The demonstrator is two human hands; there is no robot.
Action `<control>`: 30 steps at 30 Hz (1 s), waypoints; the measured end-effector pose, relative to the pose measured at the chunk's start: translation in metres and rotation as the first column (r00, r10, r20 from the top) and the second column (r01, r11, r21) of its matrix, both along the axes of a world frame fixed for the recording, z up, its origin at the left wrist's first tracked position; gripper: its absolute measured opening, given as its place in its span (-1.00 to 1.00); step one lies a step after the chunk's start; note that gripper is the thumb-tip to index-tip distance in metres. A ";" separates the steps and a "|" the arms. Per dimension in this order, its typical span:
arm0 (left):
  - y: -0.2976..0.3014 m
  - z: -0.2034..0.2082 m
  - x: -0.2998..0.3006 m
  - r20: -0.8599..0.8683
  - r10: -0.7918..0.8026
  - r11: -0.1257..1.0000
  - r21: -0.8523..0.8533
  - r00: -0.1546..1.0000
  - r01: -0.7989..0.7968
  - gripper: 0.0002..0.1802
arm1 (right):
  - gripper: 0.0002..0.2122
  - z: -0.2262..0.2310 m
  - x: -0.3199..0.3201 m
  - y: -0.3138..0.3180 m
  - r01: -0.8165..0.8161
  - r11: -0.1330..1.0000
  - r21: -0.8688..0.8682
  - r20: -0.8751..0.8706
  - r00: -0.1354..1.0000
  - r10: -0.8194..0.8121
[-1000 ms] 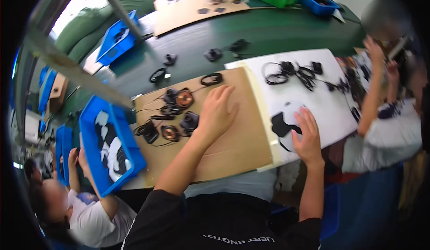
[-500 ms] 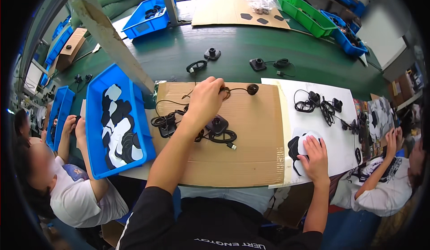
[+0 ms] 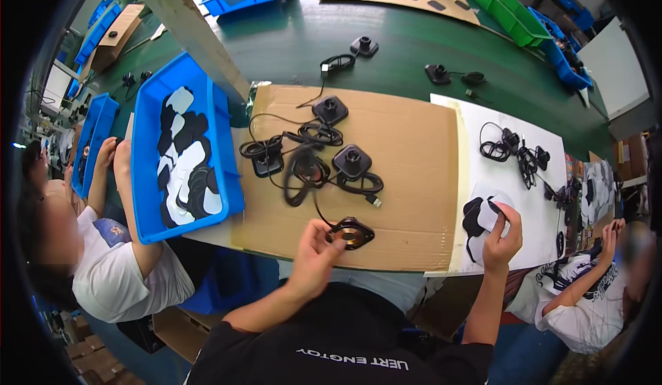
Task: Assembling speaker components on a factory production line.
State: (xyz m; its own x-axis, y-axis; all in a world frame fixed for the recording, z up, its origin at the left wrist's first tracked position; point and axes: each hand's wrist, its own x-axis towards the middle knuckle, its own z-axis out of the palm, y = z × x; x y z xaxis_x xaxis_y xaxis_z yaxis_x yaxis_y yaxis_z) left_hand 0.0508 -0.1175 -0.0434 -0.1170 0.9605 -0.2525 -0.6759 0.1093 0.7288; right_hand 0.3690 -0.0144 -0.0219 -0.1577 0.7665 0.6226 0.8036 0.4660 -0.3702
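My left hand grips a small black square device with a round copper-coloured centre at the near edge of a brown cardboard sheet. Its black cable trails up into a coiled heap. Three more black square devices with coiled cables lie on the cardboard beyond. My right hand holds a white pad over a small stack of black and white pads on a white sheet.
A blue bin of black and white pads stands left of the cardboard. Other people sit at my left and right. More devices lie on the white sheet and the green table. Blue and green bins stand at the back.
My left hand has drawn back from the heap of devices to the near edge of the cardboard, bringing one device with it. My right hand has lifted a white pad.
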 end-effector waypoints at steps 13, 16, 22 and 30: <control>0.028 0.043 -0.020 -0.311 -0.927 0.357 -0.568 0.209 0.742 -0.76 | -0.67 0.020 -0.074 -0.044 -0.425 0.741 -0.520 -0.735 0.665 -0.135; 0.023 0.056 0.003 -0.606 -0.659 0.701 -0.281 0.446 0.655 -0.81 | -0.65 0.036 -0.089 -0.062 -0.487 0.672 -0.557 -0.770 0.606 -0.199; 0.024 0.054 0.041 -0.458 -0.397 0.880 0.058 0.795 0.472 -0.88 | -0.58 0.044 -0.101 -0.067 -0.222 0.904 -0.365 -0.433 0.900 0.047; 0.030 0.053 0.063 -0.367 -0.662 0.705 -0.007 0.654 0.709 -0.93 | -0.52 0.038 -0.077 -0.104 -0.418 0.658 -0.627 -0.547 0.837 0.011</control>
State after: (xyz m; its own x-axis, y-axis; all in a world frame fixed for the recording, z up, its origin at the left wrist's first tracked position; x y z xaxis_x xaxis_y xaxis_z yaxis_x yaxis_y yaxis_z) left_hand 0.1139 -0.0875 0.0100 0.5386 0.8189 -0.1984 -0.1729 0.3379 0.9252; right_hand 0.2919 -0.1187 0.0161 -0.2330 0.9713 -0.0483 0.3477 0.0368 -0.9369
